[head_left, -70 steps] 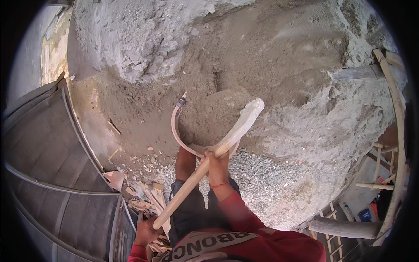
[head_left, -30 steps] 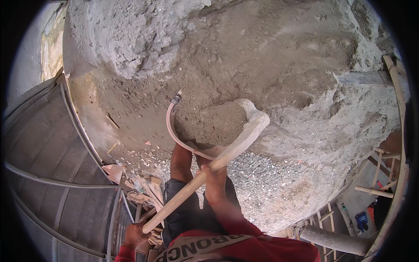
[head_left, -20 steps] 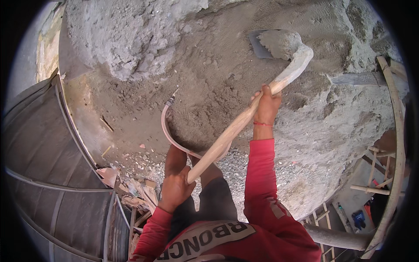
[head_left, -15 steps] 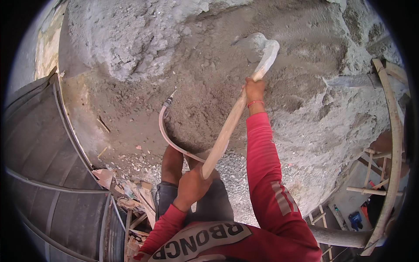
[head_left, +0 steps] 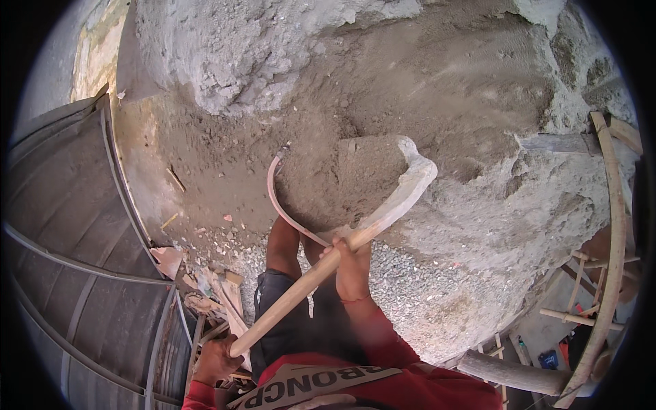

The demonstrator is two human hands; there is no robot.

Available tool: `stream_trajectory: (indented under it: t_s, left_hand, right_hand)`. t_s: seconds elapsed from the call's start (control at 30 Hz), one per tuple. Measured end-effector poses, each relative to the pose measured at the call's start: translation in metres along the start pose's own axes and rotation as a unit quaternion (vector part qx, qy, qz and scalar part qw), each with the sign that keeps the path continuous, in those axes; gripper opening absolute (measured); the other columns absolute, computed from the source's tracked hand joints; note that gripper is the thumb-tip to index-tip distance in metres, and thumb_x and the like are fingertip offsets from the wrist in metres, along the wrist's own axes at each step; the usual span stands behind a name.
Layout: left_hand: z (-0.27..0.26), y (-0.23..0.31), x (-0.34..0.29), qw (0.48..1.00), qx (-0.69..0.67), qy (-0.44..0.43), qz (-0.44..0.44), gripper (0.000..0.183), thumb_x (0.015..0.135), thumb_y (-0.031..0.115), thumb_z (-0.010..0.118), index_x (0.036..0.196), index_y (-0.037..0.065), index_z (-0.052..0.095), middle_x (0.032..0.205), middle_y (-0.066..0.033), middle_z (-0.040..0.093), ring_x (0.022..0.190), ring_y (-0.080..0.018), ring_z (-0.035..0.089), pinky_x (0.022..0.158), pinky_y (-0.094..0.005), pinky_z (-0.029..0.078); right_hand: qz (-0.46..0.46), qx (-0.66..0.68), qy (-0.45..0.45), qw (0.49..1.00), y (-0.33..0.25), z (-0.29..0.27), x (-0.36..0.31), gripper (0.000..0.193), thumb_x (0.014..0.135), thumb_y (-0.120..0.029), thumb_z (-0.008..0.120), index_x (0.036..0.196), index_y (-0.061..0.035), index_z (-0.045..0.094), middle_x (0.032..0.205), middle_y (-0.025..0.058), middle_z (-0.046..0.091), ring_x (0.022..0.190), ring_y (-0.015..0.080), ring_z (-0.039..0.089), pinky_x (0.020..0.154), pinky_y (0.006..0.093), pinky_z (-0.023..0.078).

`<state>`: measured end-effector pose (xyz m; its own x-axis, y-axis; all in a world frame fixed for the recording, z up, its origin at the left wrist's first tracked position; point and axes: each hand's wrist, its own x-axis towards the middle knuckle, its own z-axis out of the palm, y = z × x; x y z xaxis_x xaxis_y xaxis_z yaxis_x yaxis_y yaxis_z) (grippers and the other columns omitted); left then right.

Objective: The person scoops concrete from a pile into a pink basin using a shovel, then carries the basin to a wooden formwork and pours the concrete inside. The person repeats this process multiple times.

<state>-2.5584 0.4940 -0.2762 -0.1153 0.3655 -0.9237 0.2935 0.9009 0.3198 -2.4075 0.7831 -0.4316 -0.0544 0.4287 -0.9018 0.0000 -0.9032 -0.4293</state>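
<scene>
A hoe with a pale wooden handle slants across my body, its mortar-coated blade in the wet grey mix in front of my legs. My left hand is closed round the handle's butt end, low at my left side. Farther up, near the white-caked neck, my right hand is wrapped round the handle. Mix lies against the blade, so part of its edge is hidden. A pinkish curved hose lies just left of the blade and runs behind the handle by my knees.
Dark metal sheeting with a raised edge stands at the left. Broken boards lie beside my left leg, gravel by my feet. A heap of dry powder rises ahead. Wooden poles and a log are at the right.
Both hands have drawn the hoe back toward my body. The blade has come nearer through the mix, and my left hand has dropped down and to the left with the handle's end.
</scene>
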Motion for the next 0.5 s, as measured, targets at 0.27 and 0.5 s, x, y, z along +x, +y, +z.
stream_trajectory:
  t_s: [0.27,0.5]
  left_hand:
    - [0.007,-0.023,-0.028,0.996,0.056,0.042,-0.057,0.022,0.067,0.02,0.076,0.084,0.01,0.065,0.07,-0.0134,0.066,0.068,-0.0351,0.067,0.061,-0.0433,0.053]
    - [0.026,0.093,0.113,0.996,0.003,0.058,0.068,0.025,0.073,0.019,0.071,0.094,0.006,0.064,0.075,-0.0202,0.067,0.073,-0.0408,0.067,0.066,-0.0498,0.053]
  right_hand:
    - [0.006,0.022,-0.021,1.0,0.016,-0.008,-0.03,0.032,0.089,0.002,0.059,0.115,0.0011,0.041,0.091,0.0105,0.057,0.075,0.0201,0.064,0.068,0.0356,0.057]
    - [-0.203,-0.039,0.072,0.976,-0.087,-0.012,0.12,0.025,0.091,-0.004,0.059,0.11,0.0017,0.045,0.084,0.0103,0.055,0.062,0.0167,0.058,0.051,0.0317,0.052]
